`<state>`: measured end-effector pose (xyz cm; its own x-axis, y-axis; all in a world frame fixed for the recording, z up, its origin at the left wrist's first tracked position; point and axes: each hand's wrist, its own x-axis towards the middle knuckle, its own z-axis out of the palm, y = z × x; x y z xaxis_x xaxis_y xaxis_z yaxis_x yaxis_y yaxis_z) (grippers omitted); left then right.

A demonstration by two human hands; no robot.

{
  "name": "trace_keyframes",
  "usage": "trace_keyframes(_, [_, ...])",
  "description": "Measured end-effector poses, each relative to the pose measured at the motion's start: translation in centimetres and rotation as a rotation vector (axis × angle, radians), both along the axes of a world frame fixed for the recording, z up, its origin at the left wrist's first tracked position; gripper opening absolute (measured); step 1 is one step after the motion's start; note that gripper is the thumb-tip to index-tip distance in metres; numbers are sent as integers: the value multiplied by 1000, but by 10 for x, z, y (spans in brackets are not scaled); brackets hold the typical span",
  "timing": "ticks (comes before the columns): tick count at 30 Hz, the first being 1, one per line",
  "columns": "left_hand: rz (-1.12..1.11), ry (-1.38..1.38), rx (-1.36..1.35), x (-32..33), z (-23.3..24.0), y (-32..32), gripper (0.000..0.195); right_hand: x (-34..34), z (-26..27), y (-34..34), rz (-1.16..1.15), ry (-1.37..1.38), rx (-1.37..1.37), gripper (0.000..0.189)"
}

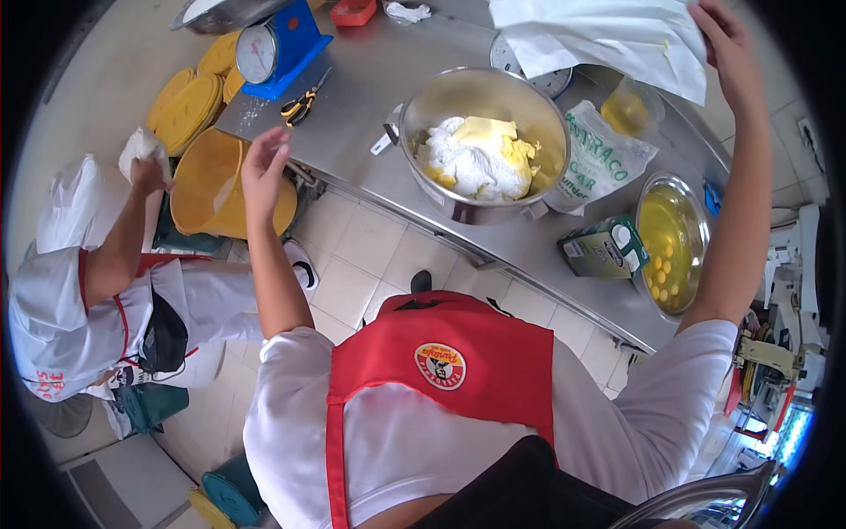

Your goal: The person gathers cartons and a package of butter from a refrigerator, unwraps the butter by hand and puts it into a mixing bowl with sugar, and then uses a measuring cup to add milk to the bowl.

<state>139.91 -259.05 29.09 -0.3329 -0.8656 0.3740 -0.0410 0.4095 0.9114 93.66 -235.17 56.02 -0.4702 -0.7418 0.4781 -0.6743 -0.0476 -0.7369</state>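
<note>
My right hand point(727, 56) grips the edge of a creased white wrapper sheet point(608, 40) at the far right of the steel table. The sheet covers part of a round scale dial point(509, 56). My left hand point(264, 172) is raised with fingers apart and nothing in it, near the table's left end. Between my hands stands a steel mixing bowl point(429, 99). In it lie a pale yellow butter block point(486, 130), white powder point(479, 165) and softer yellow lumps point(520, 153). A printed plastic bag point(595, 159) leans close to the bowl.
To the right are a green carton point(598, 251) and an oval steel bowl point(700, 231) of eggs. Black-and-yellow scissors point(301, 109) lie near a blue scale point(287, 46). At left, a co-worker's hand point(149, 172) holds a white bundle beside a yellow bin point(198, 178).
</note>
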Motion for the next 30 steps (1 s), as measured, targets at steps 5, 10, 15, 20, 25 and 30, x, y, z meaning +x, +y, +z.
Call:
trace_keyframes(5, [-72, 64, 208, -29, 4, 31, 27, -31, -57, 18, 13, -472, -272, 13])
trace_keyframes(10, [-516, 300, 136, -133, 73, 58, 43, -14, -81, 50, 253, -559, -214, 17])
trace_keyframes(15, [-1137, 362, 408, -179, 103, 87, 49, 6, -106, 63, 209, -579, -272, 13])
trace_keyframes(20, [-889, 377, 397, -187, 121, 119, 34, 16, -120, 83, 219, -595, -308, 15])
trace_keyframes(25, [-678, 288, 296, -178, 128, 126, 32, 36, -111, 81, 239, -662, -332, 17])
trace_keyframes(30, [-662, 394, 300, -174, 125, 118, 33, 29, -115, 68, 392, -729, -315, 15])
